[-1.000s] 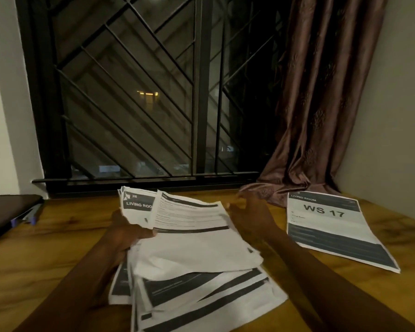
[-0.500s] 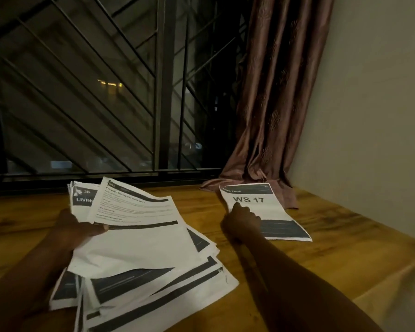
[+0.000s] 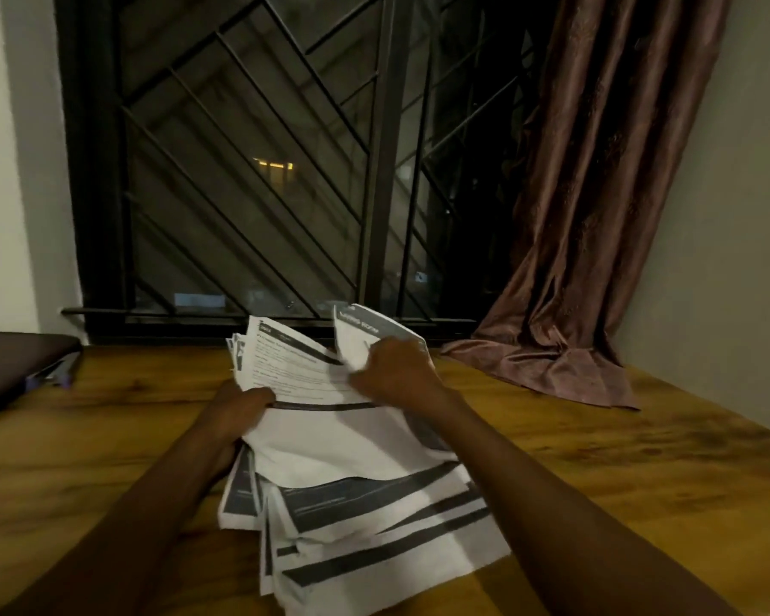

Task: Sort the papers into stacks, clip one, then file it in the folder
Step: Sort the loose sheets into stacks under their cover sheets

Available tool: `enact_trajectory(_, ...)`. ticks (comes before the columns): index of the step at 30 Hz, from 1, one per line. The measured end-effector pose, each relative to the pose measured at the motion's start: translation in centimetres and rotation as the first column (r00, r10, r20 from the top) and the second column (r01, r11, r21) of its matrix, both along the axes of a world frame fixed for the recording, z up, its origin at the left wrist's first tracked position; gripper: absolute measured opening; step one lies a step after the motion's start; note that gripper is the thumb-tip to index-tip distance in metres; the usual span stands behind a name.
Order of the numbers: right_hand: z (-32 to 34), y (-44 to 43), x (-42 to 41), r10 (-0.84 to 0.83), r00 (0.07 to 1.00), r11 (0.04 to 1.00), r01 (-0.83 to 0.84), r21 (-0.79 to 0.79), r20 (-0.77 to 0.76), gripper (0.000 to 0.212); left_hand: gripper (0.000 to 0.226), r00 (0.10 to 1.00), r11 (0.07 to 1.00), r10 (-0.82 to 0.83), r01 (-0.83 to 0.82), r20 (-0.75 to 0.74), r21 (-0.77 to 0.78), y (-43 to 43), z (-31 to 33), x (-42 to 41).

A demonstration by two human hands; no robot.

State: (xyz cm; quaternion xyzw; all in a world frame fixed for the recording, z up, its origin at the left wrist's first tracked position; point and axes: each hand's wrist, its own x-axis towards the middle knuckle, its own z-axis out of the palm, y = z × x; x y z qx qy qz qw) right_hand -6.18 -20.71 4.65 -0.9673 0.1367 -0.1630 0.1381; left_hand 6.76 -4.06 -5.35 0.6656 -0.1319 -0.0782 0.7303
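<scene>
At nine o'clock the dark folder (image 3: 14, 366) lies unused. At centre the loose pile of papers (image 3: 352, 482) is gripped at its edge by the left hand (image 3: 236, 415). At twelve o'clock one sheet (image 3: 365, 335) is pinched up by the right hand (image 3: 396, 371). Sorting is judged early; clipping and filing remain.

One left hand (image 3: 236, 417), one right hand (image 3: 396, 371), one paper pile (image 3: 356, 451).

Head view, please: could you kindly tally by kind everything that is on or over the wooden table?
Hands: 2, the left hand and the right hand
Paper pile: 1
Lifted sheet: 1
Curtain, hem on the table: 1
Dark flat case at the left edge: 1
Total: 6
</scene>
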Motion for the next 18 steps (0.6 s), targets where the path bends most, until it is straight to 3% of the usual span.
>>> enact_trajectory(2, -0.8, 3.7, 0.2, 0.140, 0.981, 0.990, -0.137, 0.032, -0.134, 0.051, 0.029, 0.999, 0.992, -0.039, 0.036, -0.017, -0.121, 0.1, 2.4, -3.3)
enact_trajectory(4, -1.9, 6.6, 0.0, 0.232, 0.960, 0.970, -0.215, 0.116, -0.156, 0.036, 0.043, 0.994, 0.981, -0.088, 0.075, -0.062, -0.176, 0.4, 3.7, -5.0)
enact_trajectory(7, -2.2, 8.2, -0.7, 0.370, 0.922, 0.918, -0.344, 0.196, -0.117, 0.020, 0.029, 0.992, 0.983, -0.096, 0.080, -0.088, -0.168, 0.7, 3.9, -5.6)
enact_trajectory(10, -1.6, 5.5, -0.3, 0.310, 0.951, 0.902, -0.293, 0.317, -0.003, 0.036, 0.034, 0.996, 0.997, -0.047, 0.042, -0.080, -0.063, 1.0, 3.2, -5.1)
enact_trajectory(12, -1.4, 1.6, 0.2, 0.135, 0.980, 0.906, -0.182, 0.381, 0.147, 0.042, 0.036, 0.997, 0.998, -0.026, 0.021, -0.071, -0.058, 1.6, 3.4, -4.8)
enact_trajectory(13, -1.6, -0.4, 0.1, 0.027, 0.987, 0.913, -0.089, 0.398, 0.159, 0.057, 0.036, 0.998, 0.997, -0.016, 0.011, -0.068, -0.071, 2.0, 3.7, -4.6)
enact_trajectory(16, -2.7, -4.9, -0.8, -0.146, 0.988, 0.820, 0.144, 0.554, -0.041, 0.104, 0.036, 0.994, 0.987, -0.045, 0.028, -0.101, -0.158, 3.2, 4.7, -4.3)
enact_trajectory(18, -3.2, -6.6, -0.8, -0.044, 0.992, 0.691, 0.118, 0.714, -0.121, 0.107, 0.040, 0.987, 0.970, -0.113, 0.085, -0.111, -0.227, 4.1, 5.8, -4.9)
